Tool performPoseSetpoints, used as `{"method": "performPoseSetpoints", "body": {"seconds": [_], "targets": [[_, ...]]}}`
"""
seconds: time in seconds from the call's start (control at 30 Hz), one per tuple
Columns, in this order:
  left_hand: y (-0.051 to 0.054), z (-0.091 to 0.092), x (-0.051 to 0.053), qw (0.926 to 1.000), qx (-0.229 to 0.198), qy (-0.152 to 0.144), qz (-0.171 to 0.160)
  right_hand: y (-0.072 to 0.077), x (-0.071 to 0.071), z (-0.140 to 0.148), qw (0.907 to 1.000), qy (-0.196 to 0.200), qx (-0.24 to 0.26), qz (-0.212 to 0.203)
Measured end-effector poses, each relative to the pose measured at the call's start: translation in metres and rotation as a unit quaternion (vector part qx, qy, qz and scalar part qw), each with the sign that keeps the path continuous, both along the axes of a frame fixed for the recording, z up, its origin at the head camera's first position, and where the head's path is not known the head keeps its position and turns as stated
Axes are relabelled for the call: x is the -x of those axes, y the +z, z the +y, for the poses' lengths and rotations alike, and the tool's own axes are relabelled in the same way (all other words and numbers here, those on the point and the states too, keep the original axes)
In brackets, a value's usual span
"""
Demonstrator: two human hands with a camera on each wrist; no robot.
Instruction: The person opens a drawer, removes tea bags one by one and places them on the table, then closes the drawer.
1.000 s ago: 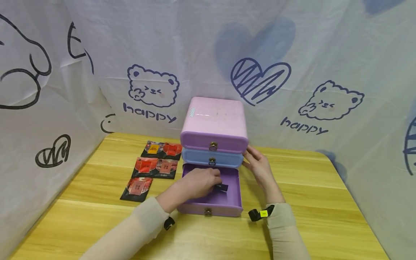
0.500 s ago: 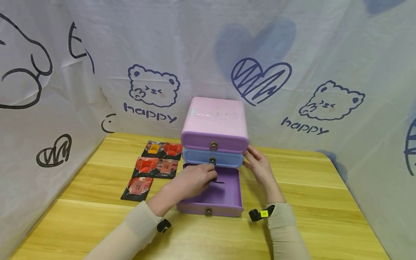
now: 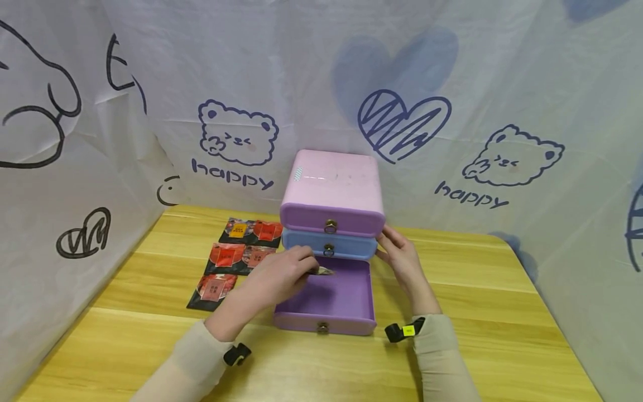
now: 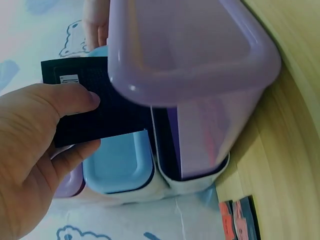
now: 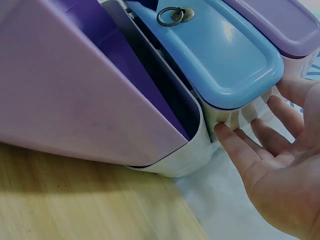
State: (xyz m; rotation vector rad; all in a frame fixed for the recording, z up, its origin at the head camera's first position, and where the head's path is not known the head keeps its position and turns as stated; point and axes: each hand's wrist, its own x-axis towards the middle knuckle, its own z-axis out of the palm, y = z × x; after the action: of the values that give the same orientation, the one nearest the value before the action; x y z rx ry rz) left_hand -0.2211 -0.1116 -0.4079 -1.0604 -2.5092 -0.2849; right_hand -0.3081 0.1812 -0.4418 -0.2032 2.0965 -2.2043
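My left hand (image 3: 278,279) pinches a flat black sachet (image 4: 112,112) between thumb and fingers. A small white label shows on the sachet in the left wrist view. It is held above the pulled-out bottom drawer (image 3: 351,296), which has a purple inside and a ring pull in front. The drawer belongs to a small pink cabinet (image 3: 334,176). Above it, the blue middle drawer (image 3: 301,244) and the purple top drawer (image 3: 301,216) are pushed in. My right hand (image 5: 285,155) touches the cabinet's right side with extended fingers, beside the blue drawer.
Left of the cabinet, several black-and-red sachets (image 3: 213,290) lie in rows on the wooden table (image 3: 482,290). A white cloth (image 3: 311,72) with drawings hangs behind the table and along its sides.
My left hand has lifted the sachet out of the bottom drawer and moved left and towards the sachet rows, tilting it. My right hand has stayed at the cabinet's side.
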Motion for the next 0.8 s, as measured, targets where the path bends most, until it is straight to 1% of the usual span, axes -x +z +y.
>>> {"method": "performPoseSetpoints", "body": {"seconds": [0.13, 0.3, 0.43, 0.53, 0.8], "targets": [[0.000, -0.010, -0.002, 0.9998, -0.012, 0.003, 0.014, 0.000, -0.001, 0.000, 1.0000, -0.001, -0.004, -0.001], [0.000, -0.022, -0.006, 0.9995, -0.021, 0.021, 0.006, 0.000, -0.001, -0.001, 1.0000, -0.004, -0.002, -0.001], [-0.001, -0.031, -0.009, 0.9990, -0.025, 0.036, 0.008, 0.001, 0.000, -0.001, 1.0000, -0.006, -0.001, -0.001], [-0.003, -0.038, -0.010, 0.9986, -0.029, 0.040, 0.015, 0.000, 0.000, -0.001, 1.0000, -0.006, -0.003, -0.001], [-0.011, -0.057, -0.016, 0.9976, -0.038, 0.054, 0.022, -0.001, 0.001, -0.001, 1.0000, -0.004, -0.002, 0.002]]}}
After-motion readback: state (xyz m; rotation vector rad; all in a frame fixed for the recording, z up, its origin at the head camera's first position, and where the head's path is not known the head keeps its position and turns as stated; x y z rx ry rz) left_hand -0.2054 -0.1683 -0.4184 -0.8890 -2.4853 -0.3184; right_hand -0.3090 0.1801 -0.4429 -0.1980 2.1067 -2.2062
